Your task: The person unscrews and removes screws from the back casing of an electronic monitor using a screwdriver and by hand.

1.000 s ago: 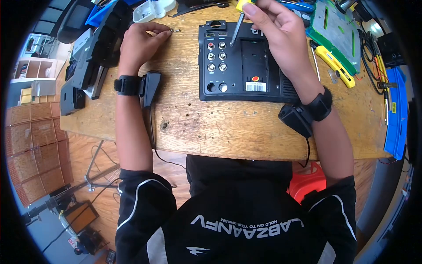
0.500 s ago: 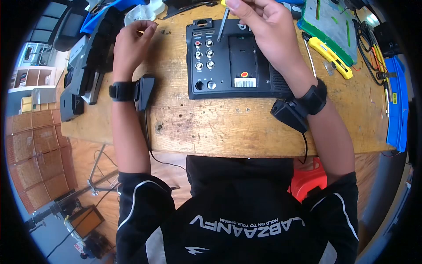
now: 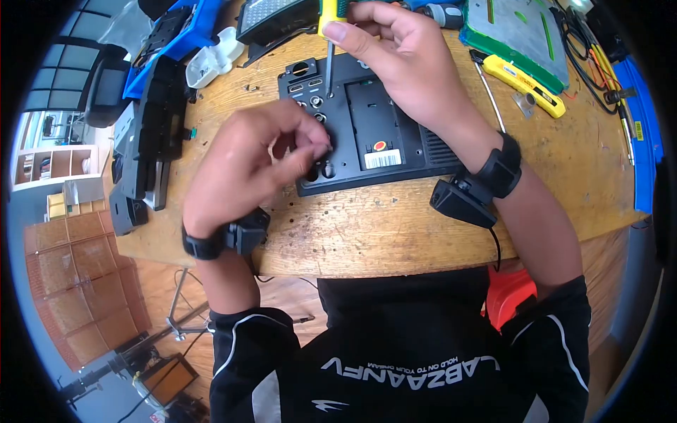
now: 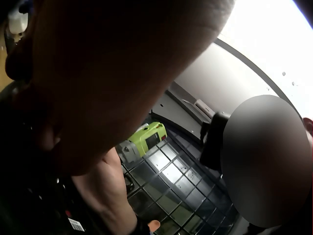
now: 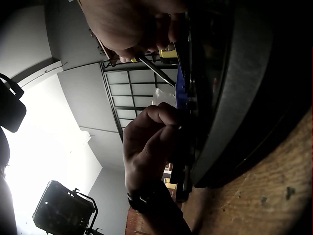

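A black device housing (image 3: pixel 416 137), probably the back of a monitor, lies on the wooden table with its sockets and barcode label facing up. My right hand (image 3: pixel 416 67) holds a screwdriver (image 3: pixel 329 67) by its yellow and green handle. Its shaft points down, the tip at the panel beside the metal round sockets (image 3: pixel 316 101). Over the panel's lower left corner is my left hand (image 3: pixel 247 158), thumb and forefinger pinched together around a tiny pale piece, mostly hidden by the fingertips. In the right wrist view the left hand (image 5: pixel 151 142) shows the same pinch, close to the housing.
Small metal bits (image 3: pixel 250 88) lie left of the housing. Behind them are a white tray (image 3: pixel 211 60) and a blue bin (image 3: pixel 169 49). Black device parts (image 3: pixel 144 134) are stacked at left. A yellow utility knife (image 3: pixel 525 84) and a green-edged board (image 3: pixel 518 39) lie at right.
My left hand has come from beside the small bits on the table, rightward and nearer, over the housing's corner. The screwdriver tip has shifted to the panel near the upper sockets.
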A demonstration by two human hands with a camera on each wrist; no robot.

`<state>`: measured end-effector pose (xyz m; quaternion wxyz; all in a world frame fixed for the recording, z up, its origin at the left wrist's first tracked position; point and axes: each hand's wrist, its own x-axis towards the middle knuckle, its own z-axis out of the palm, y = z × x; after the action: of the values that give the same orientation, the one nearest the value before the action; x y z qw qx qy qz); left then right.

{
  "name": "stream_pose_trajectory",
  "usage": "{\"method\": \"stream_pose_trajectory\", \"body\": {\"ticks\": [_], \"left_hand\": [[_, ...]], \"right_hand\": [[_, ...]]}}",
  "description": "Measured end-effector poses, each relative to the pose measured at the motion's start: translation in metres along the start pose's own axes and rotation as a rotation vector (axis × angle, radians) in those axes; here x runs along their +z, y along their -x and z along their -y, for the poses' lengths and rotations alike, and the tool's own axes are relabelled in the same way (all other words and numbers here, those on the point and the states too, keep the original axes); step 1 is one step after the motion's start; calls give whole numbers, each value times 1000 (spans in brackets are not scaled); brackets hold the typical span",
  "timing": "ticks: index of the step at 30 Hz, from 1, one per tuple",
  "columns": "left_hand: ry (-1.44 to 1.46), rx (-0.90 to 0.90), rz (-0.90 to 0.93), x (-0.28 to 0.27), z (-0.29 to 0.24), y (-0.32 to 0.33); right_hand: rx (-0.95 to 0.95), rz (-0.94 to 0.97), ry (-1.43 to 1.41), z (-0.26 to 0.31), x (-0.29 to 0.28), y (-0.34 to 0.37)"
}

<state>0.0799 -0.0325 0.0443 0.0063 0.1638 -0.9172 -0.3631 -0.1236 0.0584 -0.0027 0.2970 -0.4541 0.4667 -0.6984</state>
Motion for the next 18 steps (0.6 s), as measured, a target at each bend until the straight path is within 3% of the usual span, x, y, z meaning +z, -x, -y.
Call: {"method": "stream_pose_trajectory", "body": {"ticks": [2, 8, 18], "left_hand": [[-62, 58, -15, 7, -8, 0], [-234, 108, -39, 15, -20, 1], [-253, 105, -33, 20, -26, -4]], "right_hand": [[25, 74, 85, -2, -7, -2], [19, 2, 106, -2, -2, 0], [-30, 36, 75, -4, -3, 0]]}}
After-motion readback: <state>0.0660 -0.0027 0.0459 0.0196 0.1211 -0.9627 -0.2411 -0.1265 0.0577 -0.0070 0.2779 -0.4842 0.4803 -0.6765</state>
